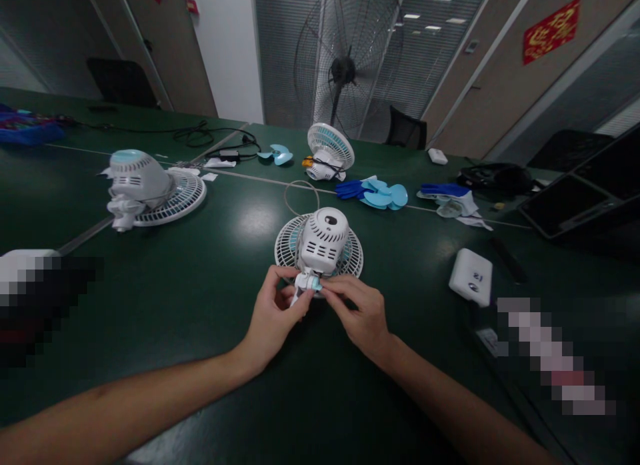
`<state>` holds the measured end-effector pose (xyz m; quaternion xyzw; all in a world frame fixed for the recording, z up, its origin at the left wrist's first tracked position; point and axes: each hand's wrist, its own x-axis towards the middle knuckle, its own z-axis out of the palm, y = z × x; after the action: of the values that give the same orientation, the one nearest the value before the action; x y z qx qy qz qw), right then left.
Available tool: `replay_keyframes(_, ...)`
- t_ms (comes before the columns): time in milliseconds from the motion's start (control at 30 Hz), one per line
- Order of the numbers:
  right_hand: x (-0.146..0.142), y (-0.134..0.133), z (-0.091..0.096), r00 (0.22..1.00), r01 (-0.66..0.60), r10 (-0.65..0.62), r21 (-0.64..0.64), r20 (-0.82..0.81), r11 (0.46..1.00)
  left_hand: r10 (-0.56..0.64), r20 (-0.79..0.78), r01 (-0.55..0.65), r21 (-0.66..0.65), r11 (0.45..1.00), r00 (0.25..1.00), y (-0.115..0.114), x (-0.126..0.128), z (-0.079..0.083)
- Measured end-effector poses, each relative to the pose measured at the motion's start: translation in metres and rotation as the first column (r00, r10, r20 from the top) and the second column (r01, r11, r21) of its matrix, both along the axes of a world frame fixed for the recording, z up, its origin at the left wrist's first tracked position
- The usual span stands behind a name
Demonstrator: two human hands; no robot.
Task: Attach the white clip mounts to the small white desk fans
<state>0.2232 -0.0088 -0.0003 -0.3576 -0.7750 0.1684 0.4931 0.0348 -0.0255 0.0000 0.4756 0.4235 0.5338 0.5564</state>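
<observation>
A small white fan (320, 241) lies grille-down on the dark green table (200, 298), its motor housing facing up. My left hand (273, 315) is closed, its fingers pinching the white bracket at the fan's near end. My right hand (357, 311) is closed too, pinching the same bracket from the right, where a light blue part shows between the fingertips. The two hands almost touch each other.
A second small fan (145, 188) lies at the left, a third (327, 151) at the back. Blue fan blades (383, 195) and a single blade (277, 155) lie behind. A white box (471, 276) sits at the right. A big floor fan (347, 58) stands beyond the table.
</observation>
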Motion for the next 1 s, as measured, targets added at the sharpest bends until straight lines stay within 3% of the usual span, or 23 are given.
replay_keyframes(700, -0.0014, -0.0021, 0.0021, 0.997, -0.041, 0.047, -0.086, 0.063, 0.995, 0.001, 0.001, -0.001, 0.019, 1.0, 1.0, -0.0007, -0.0003, -0.002)
replay_keyframes(1000, -0.0012, -0.0062, -0.0027, 0.996, 0.049, -0.043, -0.08, 0.076, 0.996, 0.006, 0.012, -0.006, 0.004, 1.0, 1.0, -0.0007, 0.0007, -0.0018)
